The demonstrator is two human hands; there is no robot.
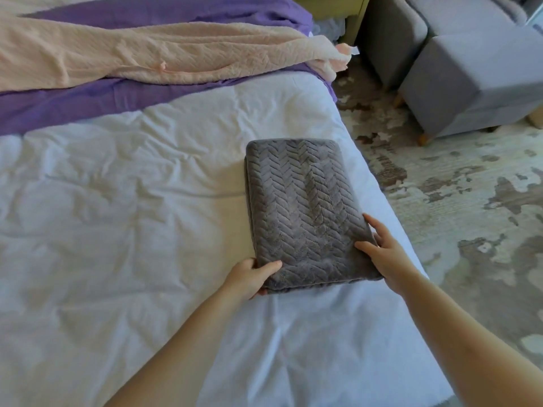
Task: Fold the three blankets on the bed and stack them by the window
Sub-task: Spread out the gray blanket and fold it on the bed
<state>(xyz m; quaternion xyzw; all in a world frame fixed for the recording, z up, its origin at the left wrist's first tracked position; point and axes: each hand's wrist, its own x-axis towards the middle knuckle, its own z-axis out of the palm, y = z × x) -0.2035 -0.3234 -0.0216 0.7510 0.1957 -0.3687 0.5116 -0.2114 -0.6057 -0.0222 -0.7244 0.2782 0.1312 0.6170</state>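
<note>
Head view.

1. Blankets, count: three, all on the bed [117, 201].
   - One grey blanket [302, 207], folded into a compact thick rectangle with a raised herringbone texture. It lies on the white cover near the bed's right edge, long side running away from the person.
   - One pink blanket [147, 57], unfolded, stretched in a loose band across the far part of the bed. One end hangs over the right edge.
   - One purple blanket [88, 104], unfolded, spread flat beneath the pink blanket and showing on both sides of it.

2. Grips, count: two, both on the near end of the grey blanket.
   - Left grip [249, 277]: clasps the near left corner, thumb on top, fingers curled underneath.
   - Right grip [382, 251]: clasps the near right edge, thumb on the top face, fingers running along the side.

3. Surroundings: a patterned rug [470, 201] to the right of the bed. On it stand one grey ottoman [476, 83] and, just beyond, one grey sofa [393, 33].
</note>
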